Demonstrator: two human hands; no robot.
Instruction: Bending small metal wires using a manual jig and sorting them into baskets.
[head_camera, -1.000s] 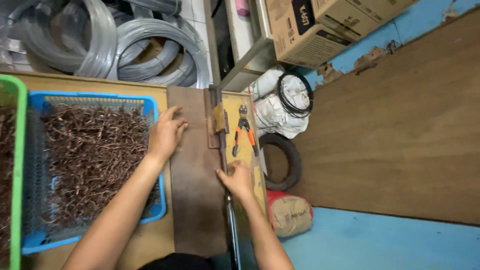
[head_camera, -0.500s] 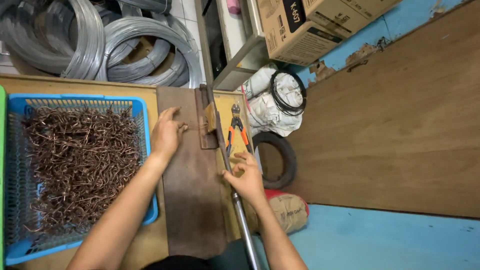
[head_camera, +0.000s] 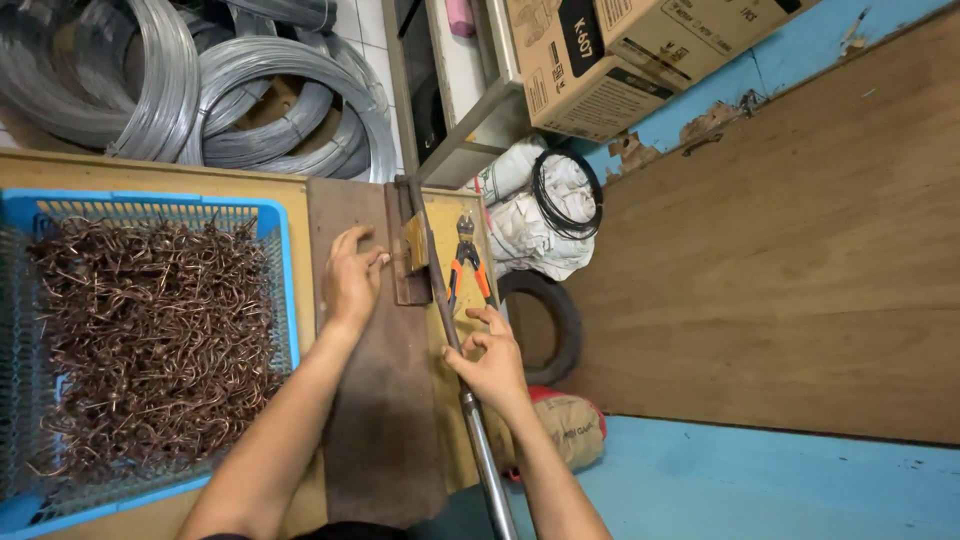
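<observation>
Head view: left of your fingers, the blue basket keeps bent copper-coloured wire pieces within reach on the surface. Your left hand pinches a small piece at the hinged metal block, steadying it. Your right hand wraps the long lever handle, just below the orange-handled pliers.

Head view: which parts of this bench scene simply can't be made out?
- Left hand: whatever its fingertips pinch at the metal block is too small to tell.
- Right hand: its palm hides that stretch of the long metal lever.
- Blue basket of copper wire pieces: cut off by the left and bottom edges.
</observation>
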